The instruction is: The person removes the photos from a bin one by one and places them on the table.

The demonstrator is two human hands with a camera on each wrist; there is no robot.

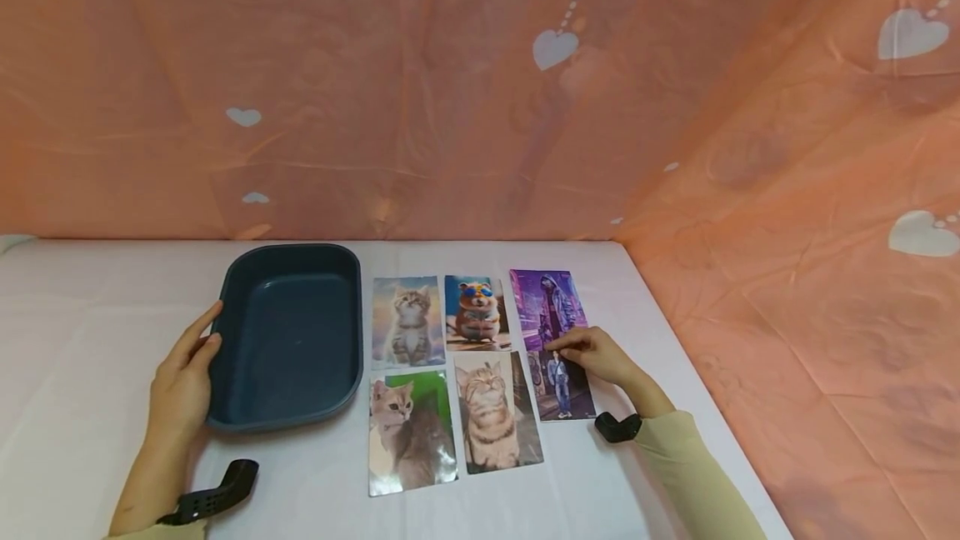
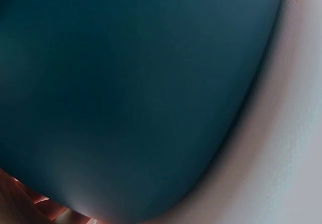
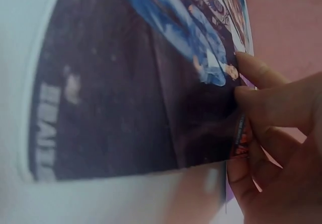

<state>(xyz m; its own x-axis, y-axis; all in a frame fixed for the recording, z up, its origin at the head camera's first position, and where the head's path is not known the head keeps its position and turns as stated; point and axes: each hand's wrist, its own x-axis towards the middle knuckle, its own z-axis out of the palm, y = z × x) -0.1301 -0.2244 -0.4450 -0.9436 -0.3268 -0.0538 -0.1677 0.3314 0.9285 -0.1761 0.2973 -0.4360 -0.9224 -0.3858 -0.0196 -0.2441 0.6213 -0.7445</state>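
Observation:
My left hand (image 1: 180,382) grips the left rim of a dark blue plastic tray (image 1: 285,340), thumb on the near part of the rim. In the left wrist view the tray's wall (image 2: 141,93) fills most of the picture. At the right, my right hand (image 1: 600,357) pinches the top edge of a photo card (image 1: 562,390) of a figure in blue denim. That card (image 3: 126,93) is large in the right wrist view, with the thumb and fingers (image 3: 256,103) at its edge. Just above it lies a purple photo card (image 1: 543,302) with a hooded figure, partly overlapped by the hand.
Left of the right hand lie a hamster card (image 1: 477,315), a kitten card (image 1: 408,327), a grey cat card (image 1: 412,440) and a striped cat card (image 1: 495,419). All rest on the white tabletop (image 1: 315,490). An orange curtain with hearts (image 1: 450,107) stands behind and at the right.

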